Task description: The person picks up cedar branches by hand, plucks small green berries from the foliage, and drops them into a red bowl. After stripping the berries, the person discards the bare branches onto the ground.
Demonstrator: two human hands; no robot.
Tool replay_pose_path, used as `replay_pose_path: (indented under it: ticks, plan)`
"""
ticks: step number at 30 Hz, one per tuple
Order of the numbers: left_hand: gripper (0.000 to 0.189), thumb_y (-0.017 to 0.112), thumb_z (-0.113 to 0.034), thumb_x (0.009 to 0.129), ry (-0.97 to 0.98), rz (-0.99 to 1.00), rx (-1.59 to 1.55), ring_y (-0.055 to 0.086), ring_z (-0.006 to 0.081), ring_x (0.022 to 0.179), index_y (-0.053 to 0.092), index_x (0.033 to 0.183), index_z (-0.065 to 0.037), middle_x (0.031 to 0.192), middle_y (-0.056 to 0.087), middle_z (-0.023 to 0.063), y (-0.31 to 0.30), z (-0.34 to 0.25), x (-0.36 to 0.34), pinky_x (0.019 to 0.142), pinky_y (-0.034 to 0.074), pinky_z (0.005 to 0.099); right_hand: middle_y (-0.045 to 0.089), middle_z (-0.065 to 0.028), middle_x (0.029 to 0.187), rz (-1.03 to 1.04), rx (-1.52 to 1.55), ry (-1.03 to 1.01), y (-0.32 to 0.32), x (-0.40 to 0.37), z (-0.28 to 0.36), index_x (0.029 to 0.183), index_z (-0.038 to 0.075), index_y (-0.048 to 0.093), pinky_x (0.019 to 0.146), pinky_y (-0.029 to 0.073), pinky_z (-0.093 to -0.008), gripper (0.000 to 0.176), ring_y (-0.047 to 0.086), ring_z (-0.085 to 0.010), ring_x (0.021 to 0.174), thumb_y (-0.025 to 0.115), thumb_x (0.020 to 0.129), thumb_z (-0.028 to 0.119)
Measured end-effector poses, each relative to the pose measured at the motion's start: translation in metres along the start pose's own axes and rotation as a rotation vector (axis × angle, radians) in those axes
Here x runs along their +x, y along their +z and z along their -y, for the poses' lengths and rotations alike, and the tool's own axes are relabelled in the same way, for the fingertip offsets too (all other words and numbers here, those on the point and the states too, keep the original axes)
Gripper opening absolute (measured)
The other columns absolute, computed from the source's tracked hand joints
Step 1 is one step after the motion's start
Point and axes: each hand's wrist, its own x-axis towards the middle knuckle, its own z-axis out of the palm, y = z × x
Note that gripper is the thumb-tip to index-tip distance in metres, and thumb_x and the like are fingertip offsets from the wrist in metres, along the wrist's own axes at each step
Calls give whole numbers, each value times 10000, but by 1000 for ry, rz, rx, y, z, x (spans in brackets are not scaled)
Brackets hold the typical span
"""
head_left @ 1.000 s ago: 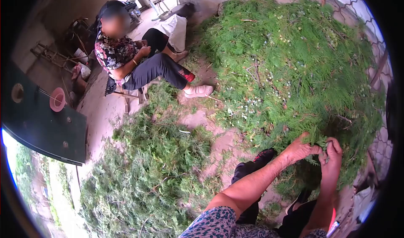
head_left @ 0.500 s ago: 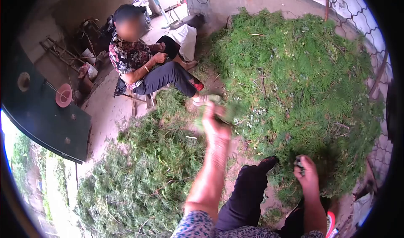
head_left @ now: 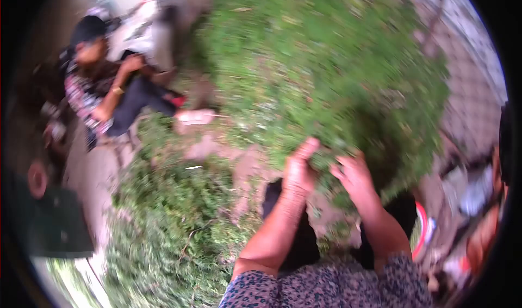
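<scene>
My left hand [head_left: 300,169] is over the near edge of a big heap of green conifer sprigs [head_left: 304,52], its forefinger stretched out toward the greenery. Close by on its right, my right hand [head_left: 356,174] has its fingers bent inward, and what lies in them is hidden and blurred. Blurred sprig tips [head_left: 328,158] show in the gap between the two hands. Both hands are above my knees, with the heap just beyond the fingertips.
A second heap of sprigs [head_left: 174,215] lies at the left on the ground. Another person [head_left: 103,85] in a dark cap sits at the upper left. A red-rimmed container [head_left: 420,229] stands by my right leg. A dark green panel [head_left: 54,221] is at the far left.
My left hand, earlier outstretched with a sprig toward the left, has come back beside the right hand. The right hand earlier held small pale green cones. The view has swung to the right.
</scene>
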Motion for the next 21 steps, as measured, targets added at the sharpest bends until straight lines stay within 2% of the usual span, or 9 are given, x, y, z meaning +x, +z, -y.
replay_pose_path:
  ticks: [1, 2, 3, 4, 7, 13, 15, 17, 21]
  plan:
    - [249, 641, -203, 758, -20, -74, -25, 537, 226, 834, 564, 929, -39, 890, 594, 92, 5, -5, -3, 779, 421, 353, 487, -55, 720, 126, 52, -48, -10, 8, -10, 886, 68, 430, 404, 331, -240, 210, 457, -150, 517, 551, 762, -51]
    - [284, 637, -200, 758, 42, -16, 10, 536, 232, 862, 556, 972, -33, 924, 590, 91, 2, -3, 2, 792, 419, 363, 471, -56, 706, -28, 129, -85, 12, -3, -5, 912, 76, 415, 409, 323, -238, 261, 444, -148, 514, 568, 750, -59]
    - [320, 633, -198, 758, 128, 42, 37, 535, 237, 891, 549, 1016, -27, 958, 586, 90, 1, -2, 6, 806, 416, 373, 543, -49, 751, 25, 133, -120, 9, 4, -10, 851, 54, 500, 430, 330, -240, 96, 437, -118, 523, 545, 799, -12]
    - [348, 632, -189, 757, 124, 30, 27, 534, 241, 909, 536, 1049, -24, 981, 582, 91, 2, -2, 4, 821, 412, 377, 553, -36, 752, 147, -84, -40, 13, 9, 3, 779, 42, 508, 420, 319, -220, 62, 420, -93, 509, 552, 811, 11]
    - [390, 641, -165, 744, 88, 49, -6, 532, 247, 927, 521, 1085, -20, 1020, 570, 89, 4, -8, -1, 840, 408, 376, 557, -26, 759, 229, -41, -83, 18, 16, 0, 750, 31, 504, 416, 312, -204, 83, 412, -76, 515, 564, 808, 31]
    - [442, 737, -181, 680, 63, -103, 232, 438, 229, 1105, 574, 1035, 28, 1092, 567, 122, 2, -1, 3, 1002, 229, 366, 457, 2, 777, 195, -320, -102, 6, 23, -9, 1027, 125, 383, 455, 423, -207, 399, 481, -77, 623, 609, 711, 34]
    - [415, 742, -146, 674, 96, -72, 243, 496, 212, 1040, 589, 1013, 39, 1042, 596, 126, -5, 2, 11, 962, 302, 342, 456, 49, 608, 98, -379, -196, 29, 10, 6, 755, 32, 511, 450, 339, -232, 93, 421, -51, 535, 578, 699, 2]
    - [364, 716, -107, 702, 137, 19, 286, 578, 171, 849, 582, 1007, 39, 973, 616, 101, -4, 2, 12, 795, 438, 277, 511, 33, 647, 171, -690, -251, 16, 16, 7, 769, 15, 534, 494, 357, -256, 69, 428, -62, 584, 549, 704, -1]
    - [305, 701, -73, 718, 267, 6, 485, 587, 174, 832, 593, 980, 39, 943, 626, 95, 0, 11, 13, 783, 452, 287, 556, -4, 671, 162, -864, -369, 4, 22, 6, 789, 4, 564, 535, 396, -272, 50, 468, -72, 616, 566, 750, 33]
